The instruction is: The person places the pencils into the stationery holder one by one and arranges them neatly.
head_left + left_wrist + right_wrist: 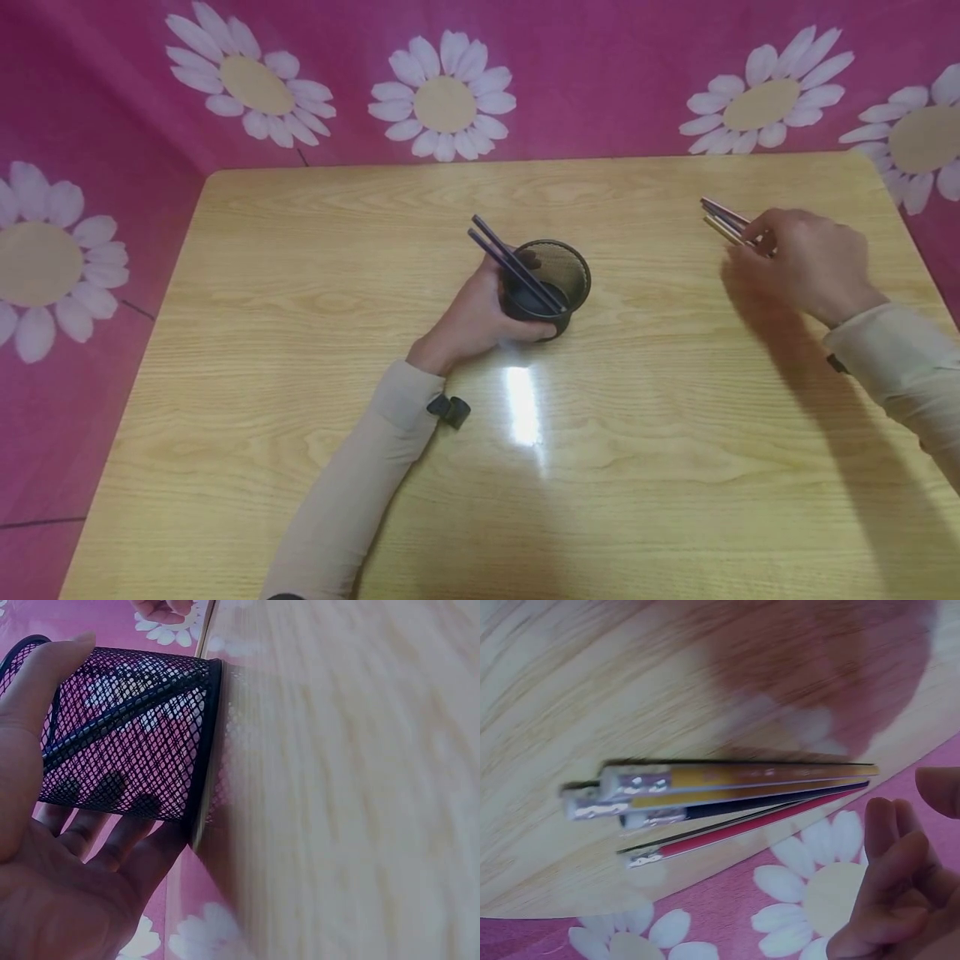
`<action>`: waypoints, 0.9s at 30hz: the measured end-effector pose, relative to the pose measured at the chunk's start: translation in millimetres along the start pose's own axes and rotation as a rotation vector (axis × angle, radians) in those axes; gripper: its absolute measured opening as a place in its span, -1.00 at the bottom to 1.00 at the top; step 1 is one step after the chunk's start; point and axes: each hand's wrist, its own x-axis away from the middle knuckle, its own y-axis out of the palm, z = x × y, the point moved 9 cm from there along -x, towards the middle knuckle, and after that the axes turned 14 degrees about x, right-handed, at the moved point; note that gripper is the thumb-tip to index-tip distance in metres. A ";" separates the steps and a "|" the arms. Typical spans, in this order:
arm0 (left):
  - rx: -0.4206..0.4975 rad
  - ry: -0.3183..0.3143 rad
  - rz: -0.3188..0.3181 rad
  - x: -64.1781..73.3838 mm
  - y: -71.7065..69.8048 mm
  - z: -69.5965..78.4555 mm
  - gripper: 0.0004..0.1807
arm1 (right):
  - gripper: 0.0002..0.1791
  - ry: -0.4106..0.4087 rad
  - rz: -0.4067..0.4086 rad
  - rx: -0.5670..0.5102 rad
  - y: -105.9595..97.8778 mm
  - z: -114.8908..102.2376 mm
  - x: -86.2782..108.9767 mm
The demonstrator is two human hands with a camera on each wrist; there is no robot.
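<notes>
A black mesh pencil cup [564, 265] stands on the table, and my left hand [474, 315] grips it round the side. The left wrist view shows the thumb on one side of the mesh and the fingers on the other. Two dark pencils [495, 250] lean inside the cup. To the right, my right hand [821, 258] is over several pencils [722, 218] lying together on the table. In the right wrist view these are yellow pencils [742, 776], a dark one and a red pencil [757, 821]. The right fingers are loosely bent, thumb apart, with nothing between them.
The light wooden table [300, 275] has its far edge against a pink cloth [592, 75] printed with white flowers. A bright light reflection [522, 406] lies on the tabletop in front of the cup. Both sleeves carry a small dark wrist device [448, 410].
</notes>
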 end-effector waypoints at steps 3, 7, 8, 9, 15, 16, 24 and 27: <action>-0.004 -0.002 0.001 0.4 0.0 0.1 0.09 | -0.66 0.007 -0.023 0.017 3.4 6.4 -1.6; -0.021 0.001 0.001 0.8 -0.3 0.6 0.09 | -0.69 0.016 -0.033 0.045 6.3 12.3 -4.0; -0.023 0.002 0.001 0.6 -0.5 0.6 0.09 | -0.69 0.020 -0.035 0.053 7.2 13.4 -4.4; -0.028 0.002 0.000 0.5 -0.6 0.5 0.09 | -0.70 0.022 -0.037 0.061 7.9 14.3 -4.7; -0.045 -0.003 -0.001 0.3 -0.5 0.2 0.09 | -0.75 0.013 -0.033 0.081 12.8 16.5 -3.2; -0.045 -0.004 0.000 0.4 -0.4 0.2 0.09 | -0.75 0.010 -0.032 0.083 13.5 16.7 -2.7; -0.039 0.001 -0.002 1.2 -0.1 1.1 0.08 | -0.76 0.010 -0.031 0.092 16.9 19.8 -2.1; -0.035 0.004 -0.004 1.1 -0.2 1.4 0.08 | -0.77 0.006 -0.029 0.090 17.9 20.3 -2.5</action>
